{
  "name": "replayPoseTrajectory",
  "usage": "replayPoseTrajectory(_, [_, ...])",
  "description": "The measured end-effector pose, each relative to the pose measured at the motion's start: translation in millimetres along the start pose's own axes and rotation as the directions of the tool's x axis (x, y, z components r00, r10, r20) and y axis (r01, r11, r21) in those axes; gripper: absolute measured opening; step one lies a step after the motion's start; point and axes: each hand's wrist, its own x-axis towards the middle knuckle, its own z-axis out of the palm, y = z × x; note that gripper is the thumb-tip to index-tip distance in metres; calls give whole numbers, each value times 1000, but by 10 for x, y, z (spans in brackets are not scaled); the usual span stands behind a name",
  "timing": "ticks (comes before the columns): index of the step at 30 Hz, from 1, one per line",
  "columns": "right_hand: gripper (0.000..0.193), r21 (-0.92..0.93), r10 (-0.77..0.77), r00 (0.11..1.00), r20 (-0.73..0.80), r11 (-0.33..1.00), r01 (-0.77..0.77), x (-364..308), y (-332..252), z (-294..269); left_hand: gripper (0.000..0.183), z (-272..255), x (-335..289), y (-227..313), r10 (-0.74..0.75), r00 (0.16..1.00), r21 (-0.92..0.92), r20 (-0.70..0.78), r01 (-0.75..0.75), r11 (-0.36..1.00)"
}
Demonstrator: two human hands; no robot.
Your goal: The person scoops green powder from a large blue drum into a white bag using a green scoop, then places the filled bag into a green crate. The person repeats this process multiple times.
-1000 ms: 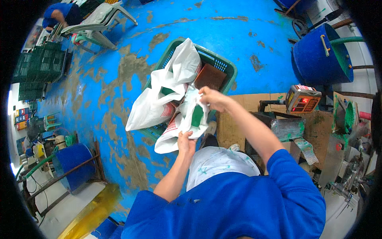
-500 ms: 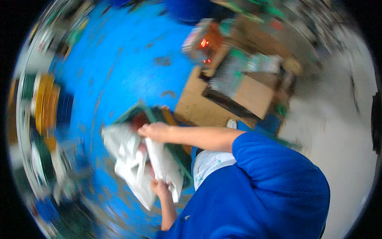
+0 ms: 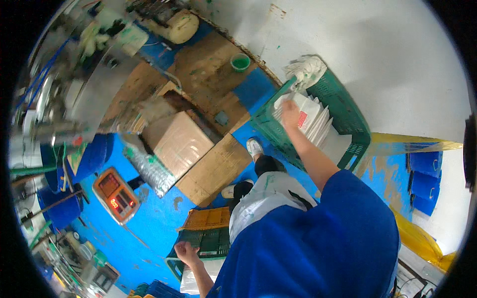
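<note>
To the right, my right hand (image 3: 289,113) reaches into a tall green crate (image 3: 358,105) and is closed on the end of a flat white bag (image 3: 312,110) with a red mark. This bag lies against a stack of similar white bags (image 3: 325,130). My left hand (image 3: 186,252) is low on the left, fingers curled, over a second green crate (image 3: 208,238). White plastic (image 3: 213,269) shows in that crate, beside my left wrist. What the left fingers hold, if anything, is hidden.
A bunched white cloth (image 3: 309,72) hangs on the right crate's corner. Ahead are a cardboard box (image 3: 181,141), a flat cardboard sheet (image 3: 213,171) and a small tub of green stuff (image 3: 240,62). An orange scale (image 3: 116,196) with lit red digits stands left on the blue floor (image 3: 149,226).
My view has swung right. My right hand has left the white plastic bag in the lower crate and is now at the stack in the other crate. My left hand stays by the first crate.
</note>
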Motion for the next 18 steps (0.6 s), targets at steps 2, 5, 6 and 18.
replayPoseTrajectory(2, [37,-149,253,958,-138,950,-273,656,599,-272,9,595,26,221,29,986,116,164,-49,992])
replayPoseTrajectory(5, [48,-63,629,757,-179,760,-647,1191,1385,-268,6,1326,-70,462,5,940,241,342,-93,966])
replayPoseTrajectory(6, [51,12,697,707,-116,713,-701,1268,1602,-202,5,1520,-101,527,-43,933,304,357,-72,950])
replayPoseTrajectory(18, [40,763,232,764,602,114,-636,387,404,-1371,17,2358,-276,1355,163,888,533,429,-395,748])
